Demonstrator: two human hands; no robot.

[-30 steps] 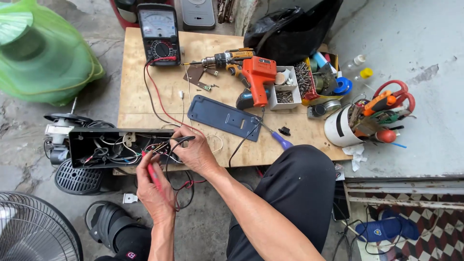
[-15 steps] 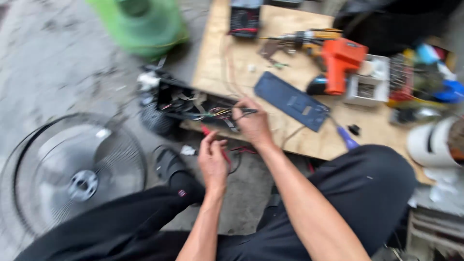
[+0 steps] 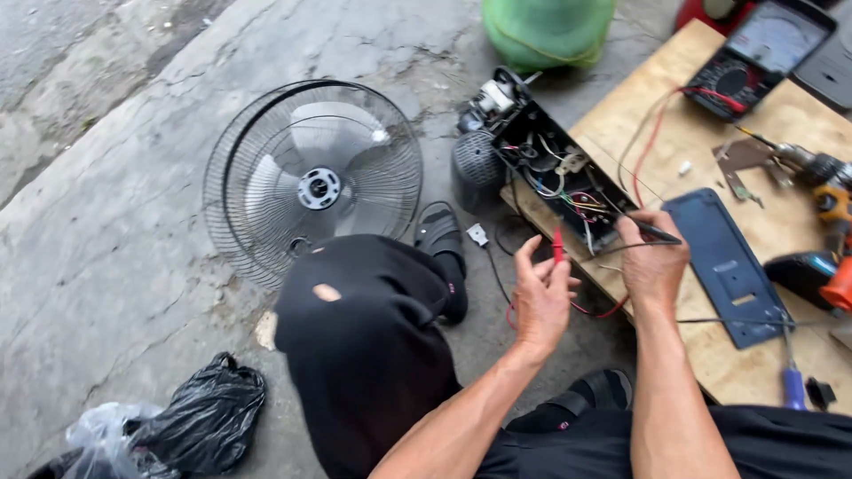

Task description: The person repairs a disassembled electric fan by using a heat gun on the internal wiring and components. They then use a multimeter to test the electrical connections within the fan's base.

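Two hands work at one open black housing (image 3: 555, 173) full of coloured wires, lying at the edge of the tabletop (image 3: 639, 115). The left hand (image 3: 541, 297) has its grip closed on one red probe (image 3: 558, 246); the right hand (image 3: 655, 257) has its grip closed on one black probe (image 3: 655, 232), tip in the housing. One meter (image 3: 759, 53), one blue cover plate (image 3: 728, 266) and one drill (image 3: 816, 168) lie on the tabletop. One fan cage (image 3: 311, 177) and two black bags (image 3: 200, 417) rest on the floor.

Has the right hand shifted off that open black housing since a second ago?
No. The right hand stays at the open black housing on the plywood board; only the camera swung.
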